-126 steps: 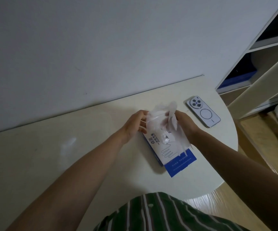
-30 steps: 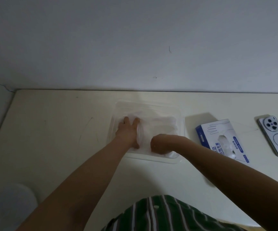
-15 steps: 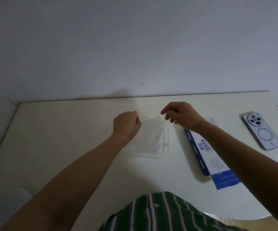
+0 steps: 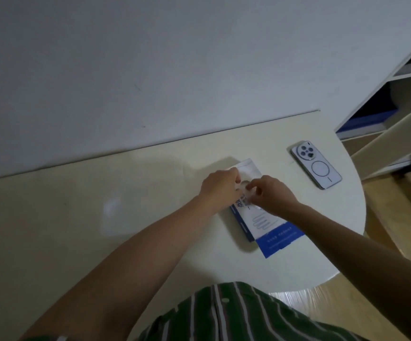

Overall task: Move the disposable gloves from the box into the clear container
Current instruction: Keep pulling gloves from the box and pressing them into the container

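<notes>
Fingertips (image 4: 253,188) of my right hand (image 4: 272,194) pinch the pale gloves (image 4: 244,186) at the opening of the box (image 4: 261,221); my left hand (image 4: 220,187) curls round the box's left edge, just beside them; the box lies flat on the table (image 4: 150,198); a phone (image 4: 316,167) sits apart to its right.

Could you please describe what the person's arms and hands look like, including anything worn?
The left arm and right arm are bare, with no sleeves showing on them. The left hand and right hand wear no gloves, and no watch, bracelet or ring shows. A green shirt with pale stripes covers the torso.
</notes>
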Demonstrator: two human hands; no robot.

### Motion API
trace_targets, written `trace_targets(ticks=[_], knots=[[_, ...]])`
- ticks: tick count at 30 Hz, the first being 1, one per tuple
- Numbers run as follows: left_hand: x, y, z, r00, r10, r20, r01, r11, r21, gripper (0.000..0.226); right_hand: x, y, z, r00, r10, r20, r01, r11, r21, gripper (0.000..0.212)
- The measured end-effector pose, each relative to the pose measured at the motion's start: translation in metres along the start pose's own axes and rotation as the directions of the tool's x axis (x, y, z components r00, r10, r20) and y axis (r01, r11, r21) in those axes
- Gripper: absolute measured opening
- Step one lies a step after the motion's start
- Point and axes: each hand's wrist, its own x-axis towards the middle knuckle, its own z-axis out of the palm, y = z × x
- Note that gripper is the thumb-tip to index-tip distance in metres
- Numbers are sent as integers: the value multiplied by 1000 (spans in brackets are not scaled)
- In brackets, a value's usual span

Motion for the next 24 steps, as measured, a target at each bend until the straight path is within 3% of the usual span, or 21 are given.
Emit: trace_targets(ticks=[4,8,12,15,18,20,24], knots=[[14,4,26,987,-81,142,76,996,42,44,2,2,11,996,-1,-92,2,1000,9,28],[20,4,35,983,-126,132,117,991,68,42,7,5,14,990,-28,-137,30,999,16,9],[25,3,37,979,-141,145,129,988,90,45,11,13,5,976,-77,-205,127,961,247,3],[27,4,37,975,-147,169,132,987,97,60,9,19,-12,971,-69,-230,188,814,549,2],[29,5,38,971,-162,175,145,983,109,71,4,24,-29,967,33,-252,199,519,831,10],[30,4,39,971,-159,177,144,985,95,71,0,24,-37,955,125,-268,208,362,909,13],[29,3,38,973,-138,186,124,989,83,68,-6,24,-45,951,234,-201,143,243,959,15]])
